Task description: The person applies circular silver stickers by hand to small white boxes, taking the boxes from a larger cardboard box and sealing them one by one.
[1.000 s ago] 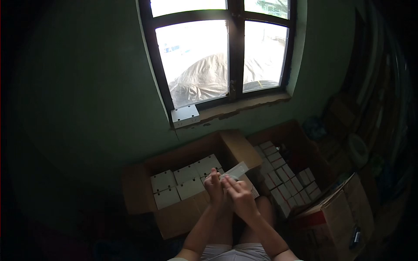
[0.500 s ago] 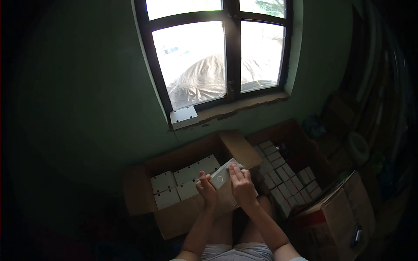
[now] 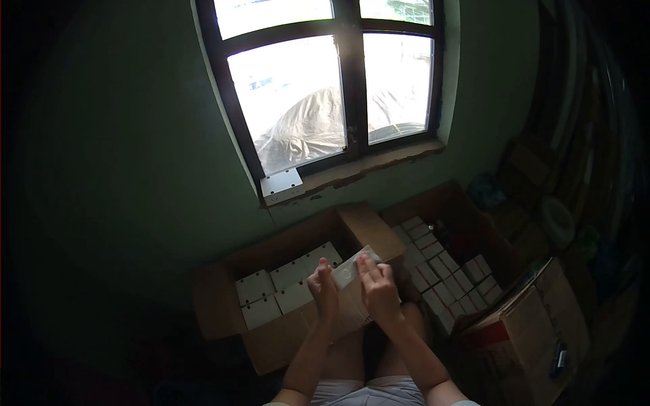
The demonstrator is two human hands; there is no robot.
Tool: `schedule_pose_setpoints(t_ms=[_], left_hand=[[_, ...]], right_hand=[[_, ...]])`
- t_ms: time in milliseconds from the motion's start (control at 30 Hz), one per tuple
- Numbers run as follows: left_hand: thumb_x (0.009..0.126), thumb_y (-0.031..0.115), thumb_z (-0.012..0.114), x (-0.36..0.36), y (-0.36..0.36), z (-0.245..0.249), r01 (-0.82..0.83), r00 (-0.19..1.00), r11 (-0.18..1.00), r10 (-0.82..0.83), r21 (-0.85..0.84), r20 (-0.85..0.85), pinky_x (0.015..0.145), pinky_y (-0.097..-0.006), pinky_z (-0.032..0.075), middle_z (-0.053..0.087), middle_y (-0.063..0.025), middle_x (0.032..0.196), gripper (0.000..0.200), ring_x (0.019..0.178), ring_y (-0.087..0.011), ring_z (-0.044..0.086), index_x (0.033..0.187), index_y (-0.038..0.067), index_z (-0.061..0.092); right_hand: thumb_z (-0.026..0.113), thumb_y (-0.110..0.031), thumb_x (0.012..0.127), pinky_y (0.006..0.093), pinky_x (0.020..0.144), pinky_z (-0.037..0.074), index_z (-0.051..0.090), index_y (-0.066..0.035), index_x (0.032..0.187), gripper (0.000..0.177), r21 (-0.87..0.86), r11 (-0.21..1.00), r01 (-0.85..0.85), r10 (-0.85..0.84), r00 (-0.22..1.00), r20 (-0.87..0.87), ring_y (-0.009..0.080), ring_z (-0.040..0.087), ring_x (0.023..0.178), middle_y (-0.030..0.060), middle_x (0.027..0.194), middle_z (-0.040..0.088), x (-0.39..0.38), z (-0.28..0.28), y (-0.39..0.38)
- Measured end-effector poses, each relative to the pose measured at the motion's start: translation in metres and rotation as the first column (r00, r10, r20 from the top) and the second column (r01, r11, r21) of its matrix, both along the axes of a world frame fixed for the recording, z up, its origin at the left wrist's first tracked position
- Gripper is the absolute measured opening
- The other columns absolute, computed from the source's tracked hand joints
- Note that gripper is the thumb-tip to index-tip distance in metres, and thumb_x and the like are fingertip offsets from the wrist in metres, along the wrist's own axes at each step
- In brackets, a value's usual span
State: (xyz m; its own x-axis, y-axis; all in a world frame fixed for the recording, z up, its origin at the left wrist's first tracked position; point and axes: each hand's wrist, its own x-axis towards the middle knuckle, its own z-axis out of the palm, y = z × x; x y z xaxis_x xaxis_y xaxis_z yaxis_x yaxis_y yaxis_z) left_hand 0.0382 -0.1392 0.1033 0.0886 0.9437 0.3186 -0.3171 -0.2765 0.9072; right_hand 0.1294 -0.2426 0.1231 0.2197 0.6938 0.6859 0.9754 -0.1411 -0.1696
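Note:
A small white box (image 3: 347, 272) with a round mark on its face is held up between my two hands, above the front edge of an open cardboard carton (image 3: 284, 345). My left hand (image 3: 323, 287) grips its left end, thumb up. My right hand (image 3: 378, 287) is on its right end, with fingers lying over the upper face. White boxes (image 3: 261, 310) with dark dots stand in rows inside the carton, left of my hands.
A second carton (image 3: 467, 203) at the right holds several white boxes (image 3: 443, 267) with reddish stripes. Another cardboard box (image 3: 535, 338) stands at the lower right, with a dark object on it. A white box (image 3: 282, 184) rests on the windowsill (image 3: 372, 166).
The view has shifted slightly. The white box stays between both hands, its face tilted a little differently, and my fingers have moved slightly on it.

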Motion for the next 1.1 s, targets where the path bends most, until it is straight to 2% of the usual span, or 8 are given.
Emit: schedule_pose_setpoints(t_ms=[67,200,267,367,500,567,833,1100], left_hand=[[0.105,0.030,0.051,0.001,-0.002,0.008,0.067,0.983,0.983,-0.095,-0.173,-0.157,0.055,-0.0283,0.026,0.034,0.0053,0.055,0.057,0.057,-0.0053,0.030,0.053,0.008,0.037],[0.103,0.039,0.051,-0.003,-0.002,0.002,0.089,0.995,0.983,-0.095,-0.162,-0.027,0.048,-0.0274,0.016,0.030,0.0099,0.054,0.056,0.051,-0.0027,0.024,0.055,0.016,0.035],[0.103,0.039,0.052,-0.006,0.006,-0.023,-0.006,1.000,0.995,0.006,0.095,0.003,0.049,-0.0275,0.018,0.030,0.0098,0.055,0.055,0.052,-0.0032,0.025,0.057,0.016,0.034],[0.102,0.035,0.054,-0.006,-0.016,0.005,-0.005,0.989,0.996,0.017,-0.083,0.146,0.050,-0.0276,0.021,0.033,0.0096,0.056,0.052,0.053,-0.0036,0.028,0.058,0.015,0.035],[0.101,0.029,0.056,0.009,-0.014,-0.001,-0.006,1.000,0.998,0.004,0.056,0.020,0.050,-0.0267,0.022,0.035,0.0098,0.057,0.050,0.054,-0.0024,0.029,0.057,0.014,0.038],[0.101,0.025,0.056,0.010,-0.014,0.000,0.042,0.998,0.992,-0.046,-0.118,-0.031,0.051,-0.0254,0.023,0.037,0.0098,0.057,0.049,0.055,-0.0011,0.030,0.057,0.014,0.039],[0.101,0.020,0.057,-0.005,-0.023,-0.005,-0.003,1.000,1.000,0.003,-0.012,0.008,0.056,-0.0301,0.028,0.037,0.0037,0.055,0.054,0.060,-0.0063,0.033,0.052,0.007,0.039],[0.103,0.034,0.055,0.007,-0.017,0.000,0.252,0.965,0.959,-0.260,-0.131,-0.044,0.046,-0.0243,0.021,0.037,0.0109,0.054,0.050,0.050,-0.0007,0.029,0.058,0.016,0.042]], right_hand=[[0.059,-0.004,0.085,0.0320,0.091,0.050,0.063,0.002,0.131,0.046,0.020,0.998,-0.063,0.063,0.998,-0.011,0.0266,0.056,0.098,0.0122,0.136,0.063,-0.014,-0.008,-0.002],[0.056,-0.003,0.087,0.0348,0.090,0.050,0.061,0.002,0.133,0.047,0.055,0.995,-0.089,0.094,0.992,-0.090,0.0292,0.055,0.097,0.0140,0.137,0.061,0.005,-0.011,0.001],[0.056,-0.003,0.087,0.0363,0.090,0.050,0.059,0.004,0.134,0.048,0.047,0.998,-0.031,0.037,0.990,-0.134,0.0307,0.054,0.098,0.0154,0.138,0.060,0.024,-0.002,-0.001],[0.056,-0.002,0.086,0.0365,0.091,0.050,0.059,0.004,0.135,0.049,0.090,0.996,-0.004,0.019,0.985,-0.169,0.0310,0.054,0.098,0.0160,0.138,0.060,0.027,0.006,-0.001],[0.060,-0.003,0.084,0.0340,0.090,0.051,0.062,0.003,0.132,0.049,0.001,0.999,-0.033,0.033,0.999,-0.028,0.0282,0.054,0.097,0.0133,0.137,0.061,-0.008,-0.002,-0.005],[0.062,0.001,0.081,0.0364,0.088,0.052,0.064,0.004,0.128,0.047,0.043,0.996,-0.071,0.072,0.997,-0.019,0.0284,0.056,0.095,0.0162,0.132,0.064,-0.018,0.006,-0.013],[0.064,0.000,0.081,0.0366,0.090,0.051,0.066,0.001,0.127,0.047,0.085,0.995,-0.060,0.075,0.979,-0.187,0.0307,0.057,0.095,0.0151,0.131,0.065,0.016,-0.007,-0.009],[0.064,0.001,0.080,0.0369,0.090,0.051,0.065,0.000,0.129,0.049,0.109,0.970,-0.217,0.235,0.954,-0.188,0.0295,0.057,0.097,0.0150,0.129,0.065,-0.009,0.004,-0.024]])
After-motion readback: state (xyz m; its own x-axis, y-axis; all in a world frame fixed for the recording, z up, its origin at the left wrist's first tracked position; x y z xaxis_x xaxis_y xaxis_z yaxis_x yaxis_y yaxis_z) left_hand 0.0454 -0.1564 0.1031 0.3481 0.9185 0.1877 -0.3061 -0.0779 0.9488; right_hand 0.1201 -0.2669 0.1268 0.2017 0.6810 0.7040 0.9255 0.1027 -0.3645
